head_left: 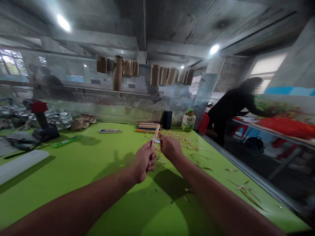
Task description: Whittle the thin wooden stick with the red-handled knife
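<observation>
My left hand (142,162) is closed around the lower end of a thin light-coloured wooden strip (157,131), which points up and away from me. In my closed right hand (171,148) is a small knife; its short shiny blade (156,140) lies across the strip just above my left fingers. The handle is mostly hidden by my fist, with a bit of red showing. Pale curled shavings (180,139) are scattered behind and beside my right hand. Beyond the strip lie more wooden strips (148,126) in a stack.
A black box (167,120) and a green-capped bottle (188,121) stand against the perforated metal screen (137,106). On the left are a red-and-black cordless drill (40,114), a green packet (67,141) and a white roll (23,165). Another person (228,103) bends over a table at right.
</observation>
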`<state>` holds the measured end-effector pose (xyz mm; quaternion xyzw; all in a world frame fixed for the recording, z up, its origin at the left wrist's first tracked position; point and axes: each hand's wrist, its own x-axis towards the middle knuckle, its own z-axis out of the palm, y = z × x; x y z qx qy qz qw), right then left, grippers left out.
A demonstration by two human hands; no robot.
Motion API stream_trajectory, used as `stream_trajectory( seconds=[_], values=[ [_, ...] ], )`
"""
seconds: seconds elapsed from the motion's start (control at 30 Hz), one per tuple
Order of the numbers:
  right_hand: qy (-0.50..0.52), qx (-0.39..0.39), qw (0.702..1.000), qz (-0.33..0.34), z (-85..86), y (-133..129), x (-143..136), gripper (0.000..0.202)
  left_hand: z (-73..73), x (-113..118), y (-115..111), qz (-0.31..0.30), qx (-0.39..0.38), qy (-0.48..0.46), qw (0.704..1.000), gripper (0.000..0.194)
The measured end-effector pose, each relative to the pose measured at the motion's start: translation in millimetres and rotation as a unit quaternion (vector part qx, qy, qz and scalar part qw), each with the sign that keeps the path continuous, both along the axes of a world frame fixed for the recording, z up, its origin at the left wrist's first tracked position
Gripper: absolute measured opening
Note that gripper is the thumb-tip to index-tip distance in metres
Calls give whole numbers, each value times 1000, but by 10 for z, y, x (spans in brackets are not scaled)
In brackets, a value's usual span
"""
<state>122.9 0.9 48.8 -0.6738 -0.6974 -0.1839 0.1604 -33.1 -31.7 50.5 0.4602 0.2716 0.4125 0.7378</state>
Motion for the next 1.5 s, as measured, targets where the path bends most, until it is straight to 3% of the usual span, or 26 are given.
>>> stream_trajectory(
  seconds=[0.13,0.23,0.3,0.37,0.47,0.57,0.67,0.8,1.17,1.37,1.5],
  values=[
    [34,-3,999,-34,29,102,180,32,9,-2,-163,-3,-25,16,1000,39],
    [131,-57,979,-149,50,190,505,35,-26,10,-340,-83,-23,37,996,48],
    [143,-54,970,-187,54,224,716,36,-54,29,-379,-119,-5,21,993,53],
    [156,-42,966,-204,48,233,810,36,-77,36,-305,-87,1,1,996,52],
    [152,-3,974,-165,22,206,661,36,-102,1,-64,-24,-19,21,999,40],
    [114,-1,991,-75,-18,130,313,36,-108,-49,122,-5,-46,49,998,28],
    [57,-40,998,-3,-49,32,22,31,-93,-56,160,-12,-37,27,999,21],
    [10,-62,998,6,-36,-43,-108,28,-79,-31,123,-8,-24,-4,1000,17],
    [21,8,999,-22,-8,113,137,29,-89,18,3,-37,-38,8,999,22],
    [121,-37,975,-181,15,253,661,34,-104,-17,-210,-124,-14,26,992,42],
    [116,-17,978,-171,39,184,708,35,-149,-20,-72,-61,13,10,998,39]
  ],
)
